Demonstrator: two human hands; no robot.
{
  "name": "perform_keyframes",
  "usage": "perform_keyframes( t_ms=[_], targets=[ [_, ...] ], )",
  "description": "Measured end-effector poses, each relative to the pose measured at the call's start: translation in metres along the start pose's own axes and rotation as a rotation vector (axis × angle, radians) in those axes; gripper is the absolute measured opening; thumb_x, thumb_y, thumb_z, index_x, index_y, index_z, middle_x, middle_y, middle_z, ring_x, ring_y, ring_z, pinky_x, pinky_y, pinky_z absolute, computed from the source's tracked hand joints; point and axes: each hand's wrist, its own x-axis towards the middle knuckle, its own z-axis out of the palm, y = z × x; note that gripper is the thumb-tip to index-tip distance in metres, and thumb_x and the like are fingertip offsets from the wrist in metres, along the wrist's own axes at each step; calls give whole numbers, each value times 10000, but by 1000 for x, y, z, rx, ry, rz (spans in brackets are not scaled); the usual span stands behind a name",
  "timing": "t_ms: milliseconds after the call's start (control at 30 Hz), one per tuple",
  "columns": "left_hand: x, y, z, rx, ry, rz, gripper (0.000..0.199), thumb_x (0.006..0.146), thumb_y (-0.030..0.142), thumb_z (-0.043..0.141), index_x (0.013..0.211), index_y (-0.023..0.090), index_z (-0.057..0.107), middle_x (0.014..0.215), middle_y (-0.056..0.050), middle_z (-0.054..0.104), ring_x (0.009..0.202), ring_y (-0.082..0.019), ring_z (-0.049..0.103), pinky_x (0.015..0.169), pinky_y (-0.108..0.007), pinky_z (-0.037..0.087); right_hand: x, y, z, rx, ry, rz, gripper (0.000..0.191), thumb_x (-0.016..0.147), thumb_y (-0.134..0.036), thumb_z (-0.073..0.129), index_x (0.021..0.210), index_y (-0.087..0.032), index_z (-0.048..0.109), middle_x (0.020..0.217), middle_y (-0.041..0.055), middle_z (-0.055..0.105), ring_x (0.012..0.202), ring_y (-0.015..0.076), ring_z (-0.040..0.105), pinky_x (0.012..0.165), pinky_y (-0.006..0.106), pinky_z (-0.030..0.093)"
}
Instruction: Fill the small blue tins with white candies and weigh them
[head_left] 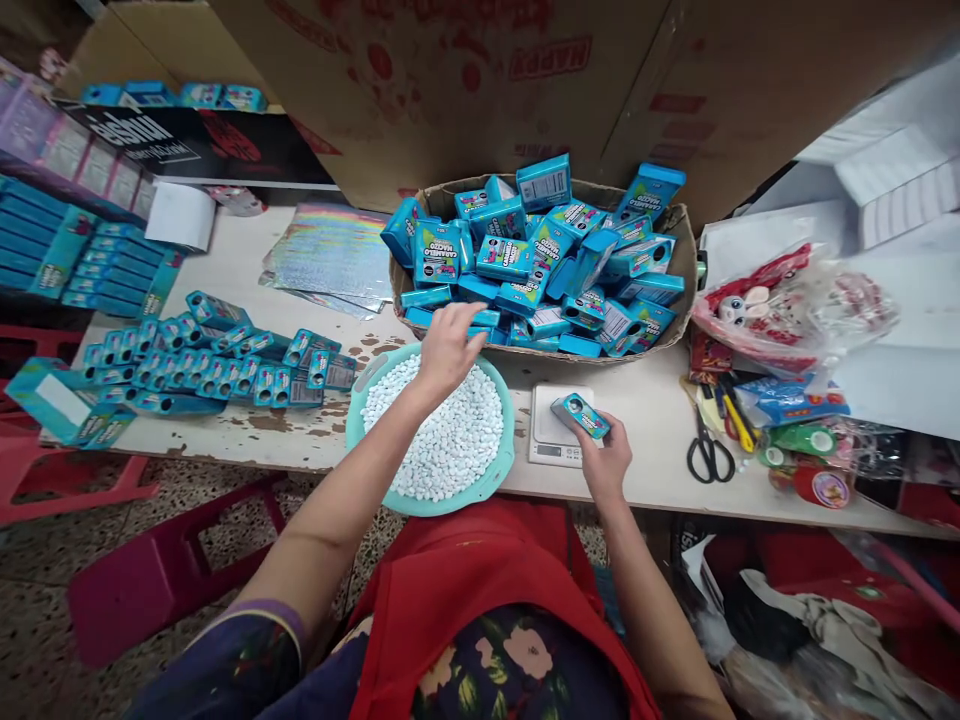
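Note:
My left hand (450, 348) hangs over the back edge of a turquoise basin (505, 470) full of small white candies (450, 440), near the front of a cardboard box (679, 330) heaped with blue cartons (506, 257). Its fingers are bent forward, and whether they pinch anything is hidden. Beside the basin, my right hand (609, 458) grips a small blue box (587, 416) by its right end, tilted over the right part of a white scale (551, 430). A round hole shows on the box's upper face.
Rows of blue boxes (202, 370) lie on the table at left, with shiny sheets (330, 250) behind them. Black scissors (709, 455), tape rolls (821, 440) and a plastic bag (795, 305) lie at right. A magenta stool (150, 590) stands at lower left.

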Motion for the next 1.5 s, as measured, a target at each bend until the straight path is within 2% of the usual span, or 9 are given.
perform_keyframes(
  t_ms=[267, 433, 633, 767, 900, 1100, 1200, 1333, 1500],
  targets=[
    [87, 20, 72, 230, -131, 165, 387, 906, 90, 330, 1206, 137, 571, 1281, -222, 527, 1236, -379, 437, 947, -556, 362, 4, 4, -11, -57, -3, -152, 587, 755, -426, 724, 1245, -172, 523, 1261, 143, 573, 1208, 254, 535, 1020, 473, 449],
    [90, 18, 64, 78, -31, 166, 314, 899, 226, 460, 1170, 112, 570, 1213, -217, 579, 1239, -376, 458, 1013, -565, 342, 6, -13, -49, -64, 137, -180, 354, 826, -332, 668, 1136, -180, 589, 1171, 117, 591, 1141, 228, 561, 890, 413, 531],
    [10, 25, 11, -592, 150, -144, 394, 818, 335, 633, 1158, 158, 543, 1092, -92, 651, 1021, -228, 597, 909, -397, 502, -12, -50, -51, 83, 138, -56, 279, 833, -342, 660, 1067, -193, 625, 1076, 78, 618, 1011, 196, 606, 899, 401, 519],
    [-89, 40, -3, -1216, -143, -496, 406, 758, 393, 691, 1077, 168, 577, 1024, -85, 685, 866, -201, 659, 722, -314, 560, -48, -73, -21, 447, -204, 202, 447, 808, -432, 678, 1187, -218, 575, 1141, 94, 651, 1016, 210, 638, 906, 399, 520],
    [-150, 49, 2, -1340, -508, -699, 446, 758, 442, 693, 1100, 174, 588, 1023, -93, 702, 848, -220, 677, 711, -323, 553, -83, -78, 2, 602, -350, 330, 693, 682, -498, 769, 1261, -211, 521, 1169, 89, 655, 1036, 229, 630, 887, 365, 532],
    [-139, -9, 12, -381, -260, -265, 284, 850, 401, 593, 1060, 214, 636, 1152, -123, 642, 1125, -293, 549, 995, -430, 404, -90, -64, -22, 327, -79, 386, 495, 740, -447, 716, 1125, -170, 575, 1029, 70, 678, 881, 187, 637, 852, 361, 531],
    [-130, -35, 24, -69, -334, -131, 218, 880, 378, 551, 972, 191, 619, 1052, -153, 634, 1065, -310, 538, 936, -423, 393, -79, -45, -48, 125, 149, 324, 512, 712, -457, 732, 1103, -158, 590, 978, 66, 679, 829, 182, 636, 829, 366, 531],
    [-130, -36, 38, -128, -364, -183, 223, 880, 379, 544, 748, 199, 560, 759, -93, 579, 828, -252, 561, 699, -300, 362, -55, -1, -66, -120, 406, 249, 631, 684, -535, 708, 1134, -117, 566, 961, 93, 660, 833, 212, 635, 832, 413, 526],
    [-122, -29, 29, -673, -71, -557, 366, 784, 341, 633, 544, 188, 403, 513, 17, 349, 513, -119, 367, 531, -243, 237, -27, 44, -64, -234, 426, 212, 734, 632, -634, 677, 1116, -94, 565, 1027, 151, 617, 971, 288, 596, 899, 518, 481]
  ],
)
